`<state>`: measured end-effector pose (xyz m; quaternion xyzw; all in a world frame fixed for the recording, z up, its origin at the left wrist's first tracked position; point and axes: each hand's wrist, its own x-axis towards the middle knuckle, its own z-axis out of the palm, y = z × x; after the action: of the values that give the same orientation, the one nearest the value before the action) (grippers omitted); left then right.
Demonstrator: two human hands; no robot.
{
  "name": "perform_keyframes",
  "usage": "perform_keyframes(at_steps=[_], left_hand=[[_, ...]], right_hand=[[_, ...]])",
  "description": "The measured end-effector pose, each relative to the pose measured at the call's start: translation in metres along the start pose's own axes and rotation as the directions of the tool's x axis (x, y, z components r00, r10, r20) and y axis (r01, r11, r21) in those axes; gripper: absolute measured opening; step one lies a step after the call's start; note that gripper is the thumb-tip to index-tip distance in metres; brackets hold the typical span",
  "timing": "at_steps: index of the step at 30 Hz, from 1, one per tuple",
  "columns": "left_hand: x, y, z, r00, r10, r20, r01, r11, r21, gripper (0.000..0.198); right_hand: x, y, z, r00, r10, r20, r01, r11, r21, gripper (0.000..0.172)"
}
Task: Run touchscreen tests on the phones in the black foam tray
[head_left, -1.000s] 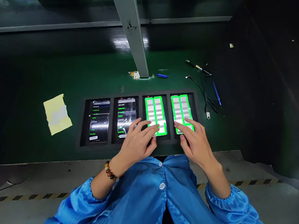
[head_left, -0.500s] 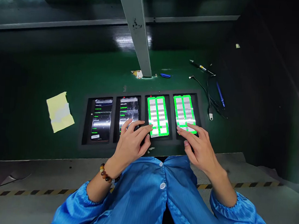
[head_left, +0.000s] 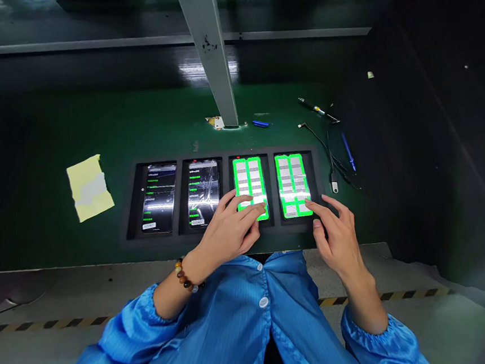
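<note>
Several smartphones lie in a row in a dark recessed holder (head_left: pixel 134 212) on the table. My left hand (head_left: pixel 232 226), fingers apart, is over the lower part of the third smartphone (head_left: pixel 246 174), its fingertips at the screen. At the rightmost smartphone (head_left: pixel 291 178), the index fingertip of my right hand (head_left: pixel 337 235) reaches the lower right of the screen. Both of these screens show a bright green grid with white and grey blocks. Dark screens with green text lines show on the leftmost smartphone (head_left: pixel 159 197) and the second smartphone (head_left: pixel 202 192).
A yellow paper (head_left: pixel 79 182) lies left of the holder. Right of it are a short cable (head_left: pixel 332 170), a blue pen (head_left: pixel 349 152) and a black pen (head_left: pixel 312 107). Behind the phones, a blue cap (head_left: pixel 260 124) lies near a grey metal post (head_left: pixel 214 49).
My left hand has shifted right, from beside the second smartphone onto the third one's screen. My right hand has moved right across the lower part of the rightmost screen.
</note>
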<state>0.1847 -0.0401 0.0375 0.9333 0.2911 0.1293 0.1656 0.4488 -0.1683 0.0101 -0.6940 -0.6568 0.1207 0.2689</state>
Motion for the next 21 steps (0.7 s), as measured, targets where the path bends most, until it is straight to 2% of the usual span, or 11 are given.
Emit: perform_keyframes(at_steps=[7, 11, 18, 21], left_hand=[[-0.032, -0.019, -0.012, 0.995, -0.090, -0.052, 0.092, 0.994, 0.054, 0.037], [-0.039, -0.022, -0.015, 0.991, -0.106, -0.084, 0.112, 0.991, 0.068, 0.033], [-0.033, -0.025, -0.014, 0.983, -0.154, -0.101, 0.163, 0.983, 0.087, 0.034], [-0.027, -0.024, -0.012, 0.976, -0.175, -0.126, 0.189, 0.976, 0.110, 0.036]], right_hand=[[0.003, -0.002, 0.005, 0.995, -0.086, 0.048, 0.084, 0.995, 0.052, 0.052], [0.001, -0.004, 0.006, 0.987, -0.139, 0.082, 0.131, 0.988, 0.087, 0.048], [0.007, 0.005, 0.003, 1.000, -0.009, -0.017, 0.009, 1.000, -0.005, 0.050], [0.015, 0.003, 0.005, 1.000, -0.005, -0.016, 0.004, 1.000, -0.031, 0.056]])
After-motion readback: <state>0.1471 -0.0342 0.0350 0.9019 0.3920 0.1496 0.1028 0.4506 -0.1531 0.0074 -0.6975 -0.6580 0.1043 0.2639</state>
